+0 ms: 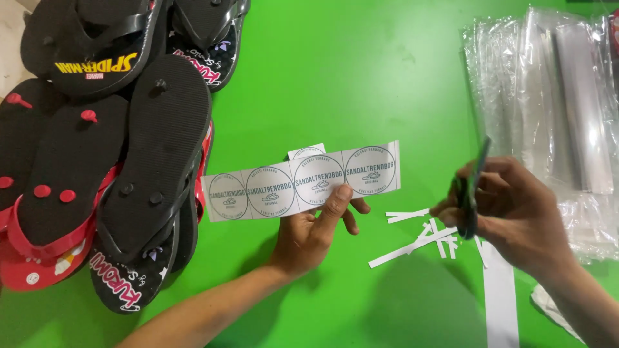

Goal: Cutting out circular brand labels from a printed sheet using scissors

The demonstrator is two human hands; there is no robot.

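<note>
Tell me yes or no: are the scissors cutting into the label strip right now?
No. The scissors in the right hand are held apart from the label strip, which the left hand holds up.

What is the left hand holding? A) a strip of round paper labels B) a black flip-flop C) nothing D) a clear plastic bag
A: the left hand pinches a strip of round labels above the green table, while the right hand grips scissors.

You look down on a bright green table point(361, 71)
It fills your frame; soft shadows lie lower centre; pale floor point(11, 32) shows upper left.
</note>
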